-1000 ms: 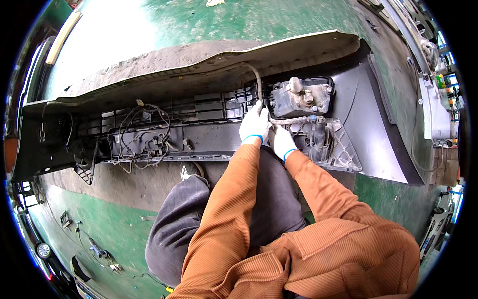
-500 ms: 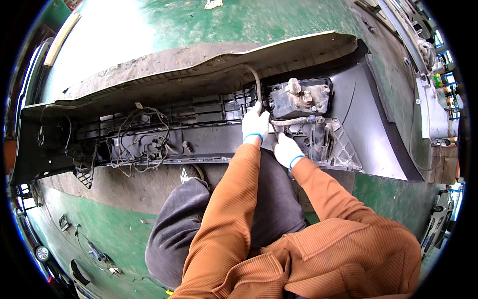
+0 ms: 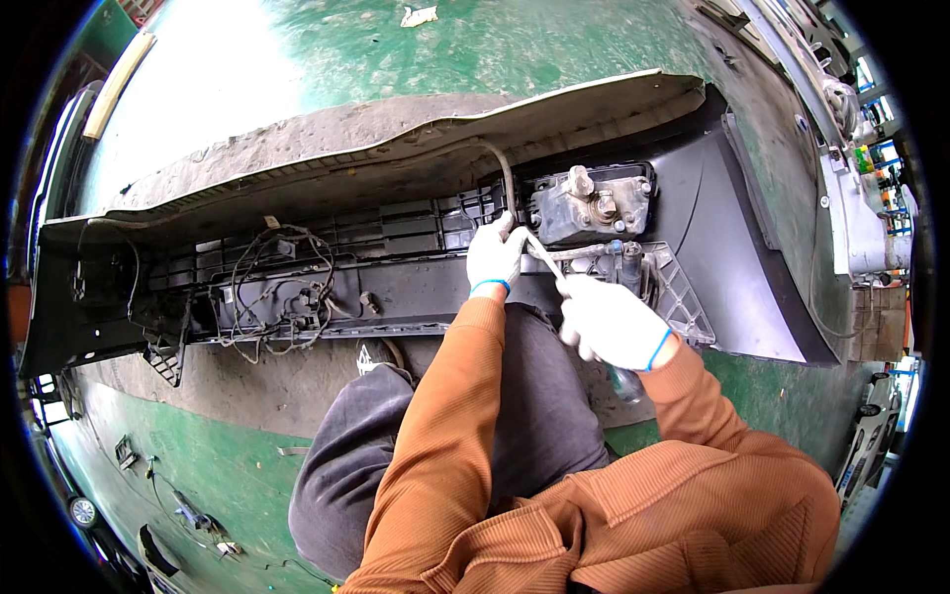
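Green floor [image 3: 445,59] extends around a dark bumper shell [image 3: 714,218]; along its inner side a grey hose [image 3: 509,183] bends down into the closed fingers of the left hand [image 3: 495,259]. Right hand [image 3: 616,324] grips a slim-shafted tool [image 3: 548,261], tip near the left fingers.

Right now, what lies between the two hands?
In the head view, a tool's slim shaft runs from the right hand toward the left hand, with the dark bumper behind it.

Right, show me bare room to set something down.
Green floor beyond the bumper, right of the pale scrap; another patch between the corded tool and left knee. Crowded: the bumper's left half, with wiring, and around the left hand, hose and right hand.
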### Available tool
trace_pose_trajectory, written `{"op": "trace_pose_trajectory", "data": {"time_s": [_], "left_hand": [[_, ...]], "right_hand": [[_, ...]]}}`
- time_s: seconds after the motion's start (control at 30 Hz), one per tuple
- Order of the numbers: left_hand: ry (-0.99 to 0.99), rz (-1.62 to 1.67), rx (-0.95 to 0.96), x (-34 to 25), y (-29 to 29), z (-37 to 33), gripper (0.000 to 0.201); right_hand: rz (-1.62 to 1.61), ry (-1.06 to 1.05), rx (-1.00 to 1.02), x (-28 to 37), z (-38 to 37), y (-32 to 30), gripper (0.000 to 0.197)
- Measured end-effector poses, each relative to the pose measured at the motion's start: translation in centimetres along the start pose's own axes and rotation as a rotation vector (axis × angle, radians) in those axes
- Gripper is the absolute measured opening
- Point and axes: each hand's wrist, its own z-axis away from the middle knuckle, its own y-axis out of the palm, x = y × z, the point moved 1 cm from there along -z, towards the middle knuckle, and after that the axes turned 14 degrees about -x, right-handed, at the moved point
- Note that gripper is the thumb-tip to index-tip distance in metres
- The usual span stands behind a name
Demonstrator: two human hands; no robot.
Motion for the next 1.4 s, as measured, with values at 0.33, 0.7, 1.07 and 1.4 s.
{"op": "trace_pose_trajectory", "data": {"time_s": [0.33,0.7,1.07,1.4], "left_hand": [[-0.017,0.136,-0.089,0.7,0.7,-1.3,0.037],[-0.18,0.182,0.177,-0.8,-0.2,-5.2,0.027],[-0.12,0.197,0.24,0.6,0.1,-5.3,0.045],[-0.19,0.265,0.236,0.8,1.6,-5.6,0.047]], "right_hand": [[1.326,-0.993,-0.181,-0.7,-17.1,6.0,0.017],[0.669,-0.294,-0.401,-5.9,-19.0,7.7,0.031],[0.037,-0.338,-0.3,6.1,-5.6,-3.5,0.02],[1.17,-0.604,-0.245,8.3,-17.5,-6.0,0.056]]}}
